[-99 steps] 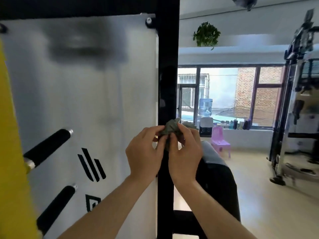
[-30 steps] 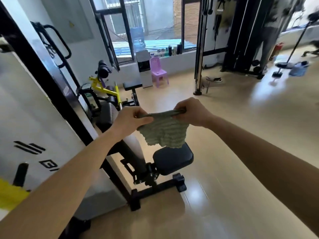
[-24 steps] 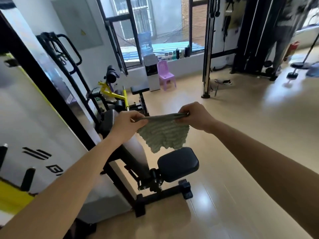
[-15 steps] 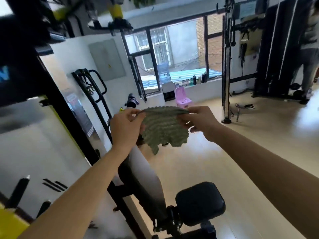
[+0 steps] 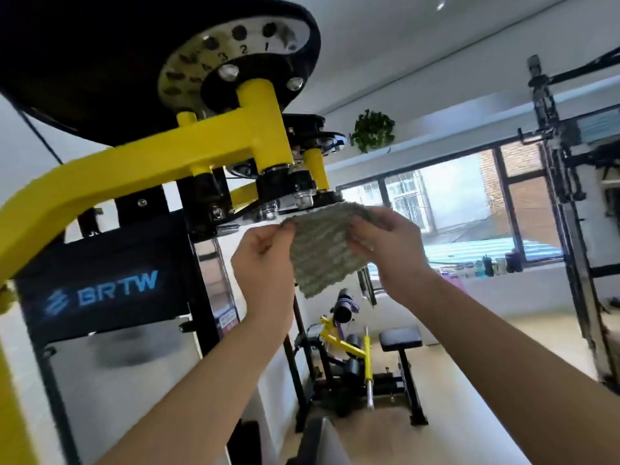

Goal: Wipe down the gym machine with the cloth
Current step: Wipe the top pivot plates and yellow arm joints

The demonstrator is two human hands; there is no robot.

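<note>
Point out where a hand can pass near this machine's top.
Open air lies below the cloth and right of the right hand, toward the window. Crowded: the bolted pivot above the cloth, beside the yellow arm.

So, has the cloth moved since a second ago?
Yes, upward. The cloth was level with the black seat pad; now it is just under the pivot of the yellow arm.

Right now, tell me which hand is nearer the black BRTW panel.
Left. The left hand grips the cloth just right of the BRTW panel; the right hand holds its other edge, farther right.
</note>
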